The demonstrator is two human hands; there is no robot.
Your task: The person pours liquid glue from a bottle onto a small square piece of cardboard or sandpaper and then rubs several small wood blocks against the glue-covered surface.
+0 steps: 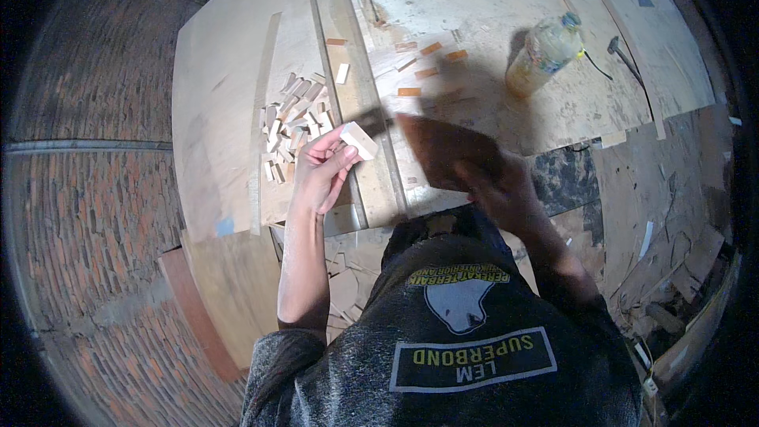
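In my left hand [329, 166] I hold a small pale wooden block [360, 141] between thumb and fingers, above a wooden strip on the bench. My right hand [483, 181], in shadow, grips a flat brown sheet or board [436, 145], whose material I cannot tell. A heap of small wooden blocks [296, 115] lies on the bench just beyond my left hand. Several thin orange-brown pieces [409, 92] lie scattered past the brown sheet. One pale block [343, 73] rests on the long wooden strip [379, 172].
A plastic bottle [542, 56] with murky contents stands on the bench [468, 6] at the right, with a hammer [625, 59] beyond it. A brick wall [101, 59] runs along the left. Boards [213, 302] and wood scraps lie below the bench edge.
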